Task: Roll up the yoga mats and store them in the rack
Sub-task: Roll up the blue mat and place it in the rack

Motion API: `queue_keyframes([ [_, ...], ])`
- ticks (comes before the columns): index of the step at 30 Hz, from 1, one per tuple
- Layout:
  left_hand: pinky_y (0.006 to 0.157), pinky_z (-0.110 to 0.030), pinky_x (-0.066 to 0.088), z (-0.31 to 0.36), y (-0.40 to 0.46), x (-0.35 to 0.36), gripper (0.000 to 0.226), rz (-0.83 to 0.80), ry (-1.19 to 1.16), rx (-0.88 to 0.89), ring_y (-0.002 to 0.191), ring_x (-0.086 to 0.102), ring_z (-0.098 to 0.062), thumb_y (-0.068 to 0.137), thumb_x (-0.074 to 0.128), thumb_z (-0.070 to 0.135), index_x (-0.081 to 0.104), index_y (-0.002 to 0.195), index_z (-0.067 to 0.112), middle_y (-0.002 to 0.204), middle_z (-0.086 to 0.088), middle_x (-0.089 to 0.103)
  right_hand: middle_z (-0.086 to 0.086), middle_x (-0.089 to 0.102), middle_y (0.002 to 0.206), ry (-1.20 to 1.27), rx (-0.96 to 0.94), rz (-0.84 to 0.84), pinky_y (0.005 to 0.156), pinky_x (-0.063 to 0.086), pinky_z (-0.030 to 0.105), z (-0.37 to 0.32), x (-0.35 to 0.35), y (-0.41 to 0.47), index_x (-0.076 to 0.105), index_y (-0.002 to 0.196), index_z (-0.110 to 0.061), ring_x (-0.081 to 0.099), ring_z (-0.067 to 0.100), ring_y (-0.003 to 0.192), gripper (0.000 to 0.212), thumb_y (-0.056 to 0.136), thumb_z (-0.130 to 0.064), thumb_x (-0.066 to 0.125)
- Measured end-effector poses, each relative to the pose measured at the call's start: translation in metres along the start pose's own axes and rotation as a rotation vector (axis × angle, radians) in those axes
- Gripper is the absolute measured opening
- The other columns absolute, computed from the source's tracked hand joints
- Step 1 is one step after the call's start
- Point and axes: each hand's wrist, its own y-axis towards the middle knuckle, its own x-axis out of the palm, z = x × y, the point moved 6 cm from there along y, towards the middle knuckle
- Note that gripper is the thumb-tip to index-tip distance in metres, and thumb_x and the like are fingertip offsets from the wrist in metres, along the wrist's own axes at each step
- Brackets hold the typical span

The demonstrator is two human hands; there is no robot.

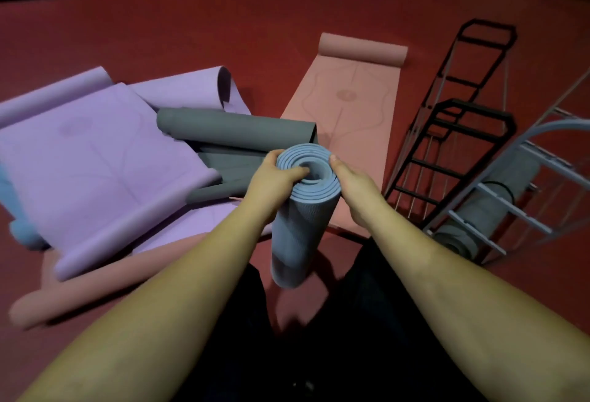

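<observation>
A rolled blue yoga mat [300,226] stands upright on the red floor between my knees. My left hand [271,181] grips its top end, thumb tucked into the spiral centre. My right hand [351,184] holds the other side of the top. A pink mat [344,120] lies spread out ahead, its far end curled. Purple mats [95,159] lie loosely spread at left with a grey mat [233,130] partly rolled on top. A grey-blue wire rack [523,197] at right holds a rolled grey mat [488,210].
A black wire rack [459,133] lies tilted on the floor beside the grey-blue one. Another pink mat [105,286] lies under the purple ones at lower left, and a blue roll [22,232] shows at the left edge. Dark equipment lines the far wall.
</observation>
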Motion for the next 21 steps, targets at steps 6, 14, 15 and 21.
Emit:
queue_keyframes([
  [6, 0.088, -0.038, 0.054, 0.048, 0.024, 0.034, 0.029, 0.06, 0.234, 0.098, 0.091, 0.066, -0.017, 0.076, 0.065, 0.02, 0.06, 0.103, 0.028, 0.095, 0.006, 0.07, -0.002, 0.077, 0.091, 0.211, 0.027, 0.043, 0.092, 0.054, 0.032, -0.01, -0.034, 0.026, 0.073, 0.09, -0.019, 0.072, 0.015, 0.095, 0.025, 0.099, -0.035, 0.055],
  [14, 0.062, -0.032, 0.045, 0.032, 0.096, 0.147, 0.024, -0.167, 0.651, -0.02, 0.078, 0.063, -0.029, 0.074, 0.064, 0.016, 0.056, 0.096, 0.012, 0.084, -0.008, 0.067, 0.0, 0.076, 0.093, 0.401, 0.338, 0.025, 0.075, 0.055, 0.026, 0.077, -0.111, 0.082, 0.069, 0.106, -0.013, 0.07, 0.013, 0.089, 0.03, 0.102, -0.035, 0.049],
  [15, 0.065, -0.031, 0.045, 0.028, 0.105, 0.169, 0.026, -0.21, 0.734, -0.013, 0.08, 0.064, -0.028, 0.074, 0.066, 0.019, 0.057, 0.098, 0.013, 0.086, -0.007, 0.068, 0.001, 0.076, 0.098, 0.456, 0.356, 0.048, 0.077, 0.055, 0.027, 0.089, -0.127, 0.087, 0.069, 0.108, -0.011, 0.07, 0.014, 0.092, 0.032, 0.102, -0.035, 0.049],
  [21, 0.087, -0.042, 0.058, -0.003, 0.136, 0.281, 0.053, -0.504, 1.011, -0.027, 0.095, 0.069, -0.027, 0.064, 0.079, 0.034, 0.065, 0.112, 0.017, 0.1, -0.007, 0.073, 0.012, 0.068, 0.121, 0.66, 0.386, 0.129, 0.093, 0.053, 0.033, 0.156, -0.196, 0.1, 0.065, 0.121, -0.005, 0.066, 0.023, 0.11, 0.041, 0.104, -0.036, 0.044],
])
